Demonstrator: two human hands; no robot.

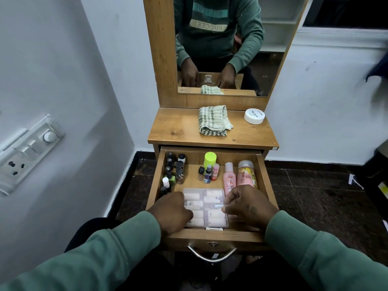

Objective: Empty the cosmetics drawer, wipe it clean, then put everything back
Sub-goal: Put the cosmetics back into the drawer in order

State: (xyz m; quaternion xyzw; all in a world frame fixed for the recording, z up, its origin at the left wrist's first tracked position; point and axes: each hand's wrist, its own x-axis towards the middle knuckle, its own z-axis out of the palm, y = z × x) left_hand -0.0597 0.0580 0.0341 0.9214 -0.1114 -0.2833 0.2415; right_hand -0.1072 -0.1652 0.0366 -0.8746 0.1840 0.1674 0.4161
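Observation:
The wooden drawer [212, 236] stands pulled out, full of cosmetics. At its front lies a clear plastic box [206, 201] of small white items. My left hand [173, 213] grips the box's left edge and my right hand [247, 203] grips its right edge. Several dark nail-polish bottles [174, 171] line the drawer's left side. A lime-capped bottle [210, 159], small bottles [207, 174], a pink bottle [229, 177] and an orange-pink bottle [246, 174] stand at the back. A folded green-checked cloth [214, 120] and a white round jar [254, 116] rest on the dresser top [176, 131].
A mirror [220, 45] rises behind the dresser top and reflects my arms. A white wall with a switch panel [27, 152] is at the left. Dark tiled floor [315, 196] spreads to the right. The drawer's metal handle [212, 256] faces me.

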